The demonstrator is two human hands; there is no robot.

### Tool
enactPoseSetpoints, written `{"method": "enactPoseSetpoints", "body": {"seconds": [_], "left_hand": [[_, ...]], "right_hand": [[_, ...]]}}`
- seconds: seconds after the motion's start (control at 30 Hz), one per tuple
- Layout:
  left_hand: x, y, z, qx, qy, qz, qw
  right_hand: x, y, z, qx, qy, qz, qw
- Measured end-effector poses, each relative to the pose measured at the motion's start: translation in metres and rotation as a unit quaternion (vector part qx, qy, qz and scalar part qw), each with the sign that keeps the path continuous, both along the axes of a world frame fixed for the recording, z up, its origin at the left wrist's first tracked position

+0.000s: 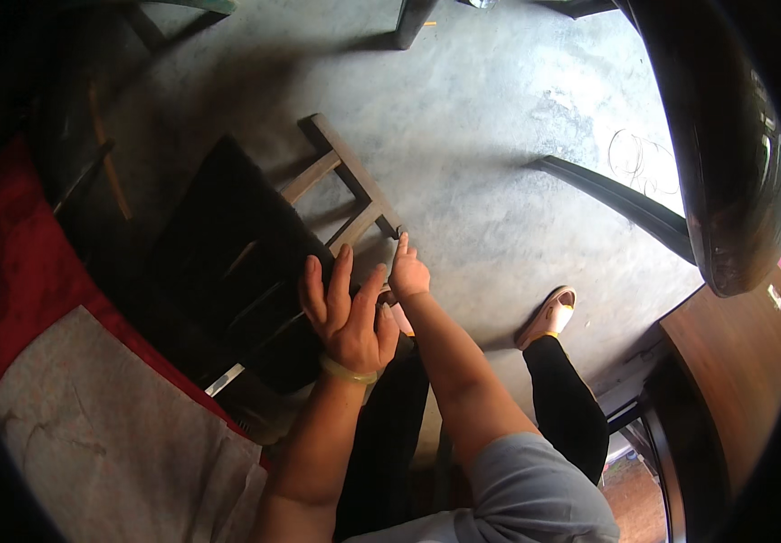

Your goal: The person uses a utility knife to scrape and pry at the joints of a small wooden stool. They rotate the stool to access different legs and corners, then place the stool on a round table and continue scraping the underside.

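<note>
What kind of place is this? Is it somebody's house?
Maybe a room in a house, but I can't be sure. The person wears pale pink slippers, and there's a brown wood-look surface beside the grey, concrete-looking floor.

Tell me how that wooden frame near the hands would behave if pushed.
The wooden frame is probably stiff, since its crosspieces meet a straight bar. Its flat-sided, angular shape suggests sliding rather than rolling.

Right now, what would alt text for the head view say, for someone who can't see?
The right hand points its index finger at the end of a wooden frame, contact unclear. The left hand, wearing a pale bracelet, is spread open in front of a dark object.
</note>
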State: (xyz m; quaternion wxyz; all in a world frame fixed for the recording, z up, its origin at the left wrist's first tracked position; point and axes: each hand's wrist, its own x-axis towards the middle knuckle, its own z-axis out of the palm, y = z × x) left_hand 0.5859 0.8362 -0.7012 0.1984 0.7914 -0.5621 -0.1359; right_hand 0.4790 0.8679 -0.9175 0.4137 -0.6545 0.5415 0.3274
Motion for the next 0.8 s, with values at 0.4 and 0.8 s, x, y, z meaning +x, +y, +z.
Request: {"method": "enactPoseSetpoints", "body": {"seconds": [0.4, 0.8], "left_hand": [[0.001, 0.001, -0.002, 0.005, 0.011, -0.025, 1.0], [0.002, 0.002, -0.005, 0.002, 0.022, -0.025, 0.999]], "right_hand": [[-0.017, 0.014, 0.006, -0.024, -0.037, -0.036, 0.998], [-0.006, 0.014, 0.005, -0.029, -0.039, -0.041, 0.998]]}}
